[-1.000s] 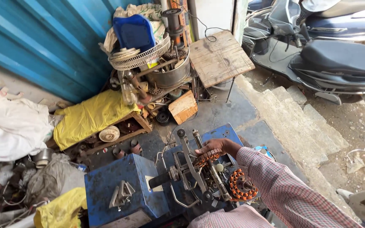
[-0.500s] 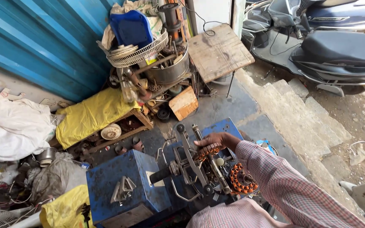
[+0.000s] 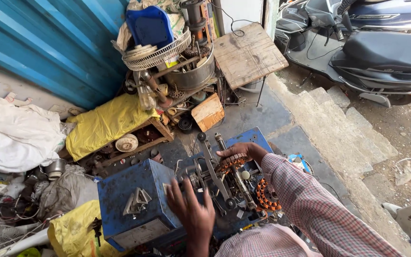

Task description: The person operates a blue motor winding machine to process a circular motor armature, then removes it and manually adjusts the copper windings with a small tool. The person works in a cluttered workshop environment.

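Both hands were on the winder: right hand (image 3: 241, 151) curled over the copper coil (image 3: 230, 162) on the spindle, left hand (image 3: 192, 212) open, fingers spread against the blue machine box (image 3: 134, 200). Mid-winding, I'd judge; next needed steady coil seating.

Bright, even daylight fills the scene — strongest on the paving at the right, with soft shadows beside the steps (image 3: 338, 109). The left hand (image 3: 193, 212) is smeared by motion blur. Straight lines bow slightly at the edges; the near corners look perhaps a little soft.
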